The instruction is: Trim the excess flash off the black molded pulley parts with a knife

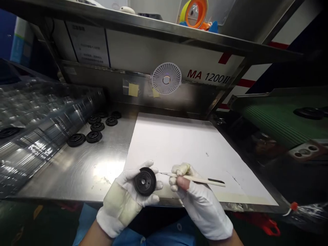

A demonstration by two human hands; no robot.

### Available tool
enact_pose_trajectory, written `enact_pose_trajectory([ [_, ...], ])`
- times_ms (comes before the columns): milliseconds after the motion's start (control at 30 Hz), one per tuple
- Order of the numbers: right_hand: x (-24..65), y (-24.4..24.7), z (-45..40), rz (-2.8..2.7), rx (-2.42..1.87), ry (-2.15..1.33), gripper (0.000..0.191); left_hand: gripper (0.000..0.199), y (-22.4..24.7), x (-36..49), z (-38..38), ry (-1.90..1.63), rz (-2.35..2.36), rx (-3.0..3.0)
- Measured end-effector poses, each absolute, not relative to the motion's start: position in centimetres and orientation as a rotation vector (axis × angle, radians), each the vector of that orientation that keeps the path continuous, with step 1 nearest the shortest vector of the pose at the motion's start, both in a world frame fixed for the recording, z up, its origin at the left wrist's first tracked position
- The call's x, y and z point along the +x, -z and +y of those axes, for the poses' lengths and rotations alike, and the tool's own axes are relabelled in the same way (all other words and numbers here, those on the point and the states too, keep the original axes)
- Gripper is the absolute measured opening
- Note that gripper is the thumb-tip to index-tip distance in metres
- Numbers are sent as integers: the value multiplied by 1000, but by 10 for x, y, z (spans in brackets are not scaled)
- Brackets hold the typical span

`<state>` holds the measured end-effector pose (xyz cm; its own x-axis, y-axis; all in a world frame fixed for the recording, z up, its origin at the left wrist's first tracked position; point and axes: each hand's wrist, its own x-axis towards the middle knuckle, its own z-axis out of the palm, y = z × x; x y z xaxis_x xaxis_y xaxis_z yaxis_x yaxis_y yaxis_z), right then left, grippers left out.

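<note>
My left hand (123,200), in a white glove, holds a black ringed disc (145,181) between thumb and fingers, its face with a small central hole turned up. My right hand (198,201), also gloved but with the thumb tip bare, pinches a slim white-handled tool (202,179) with a dark strip near its rear end. The tool's thin metal tip points left, close to the disc and apart from it. Whether that tip is a blade or a needle is too small to tell. Both hands are above the near edge of a white sheet (174,140).
Several similar black discs (94,136) lie on the metal table (84,171) at left, beside stacked clear plastic trays (46,136). A small fan (166,78) is mounted below the overhead shelf (143,25). At right runs a green conveyor belt (279,119) carrying dark discs.
</note>
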<state>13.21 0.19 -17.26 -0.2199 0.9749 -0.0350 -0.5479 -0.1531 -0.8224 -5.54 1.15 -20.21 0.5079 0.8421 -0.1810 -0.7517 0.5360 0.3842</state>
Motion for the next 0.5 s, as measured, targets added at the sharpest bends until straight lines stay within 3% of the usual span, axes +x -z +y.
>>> enact_pose_trajectory([
  [233, 116, 192, 1, -978, -962, -1549, 29, 48, 196, -43, 11, -941, 552, 337],
  [367, 113, 186, -1, -1016, -792, -1638, 16, 46, 197, -42, 10, -990, 609, 324],
  [500, 105, 181, -1, -1056, -822, -1656, 17, 46, 195, -43, 9, -1025, 656, 338],
])
